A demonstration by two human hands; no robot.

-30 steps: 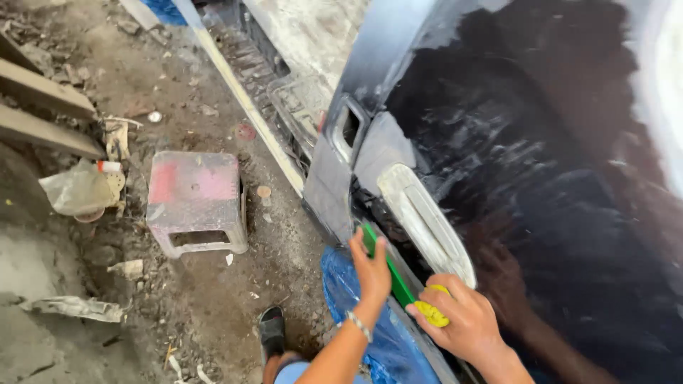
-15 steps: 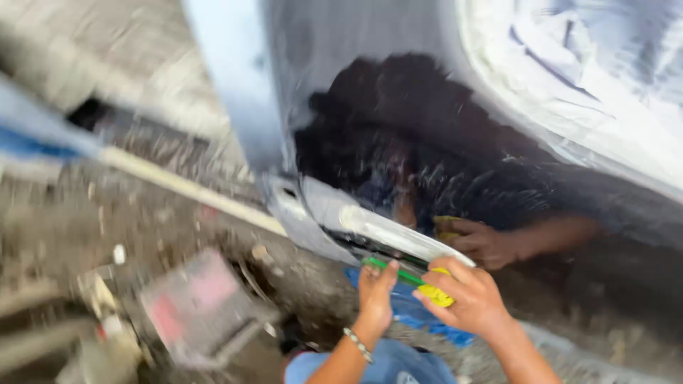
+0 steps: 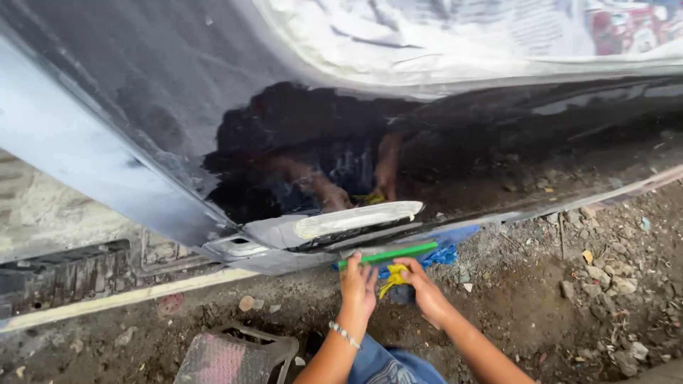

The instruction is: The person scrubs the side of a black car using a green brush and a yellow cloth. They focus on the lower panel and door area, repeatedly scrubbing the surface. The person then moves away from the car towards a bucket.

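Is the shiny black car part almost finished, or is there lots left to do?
Most of the black panel already looks glossy, and paper masking covers the top. In hand: the left hand and right hand press a green strip along the bottom edge. A pale patch there looks unfinished.

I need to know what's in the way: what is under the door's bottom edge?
Under the door: a green bar held by left hand and right hand, yellow cloth, blue sheet, dirt. Anything further behind is hidden.
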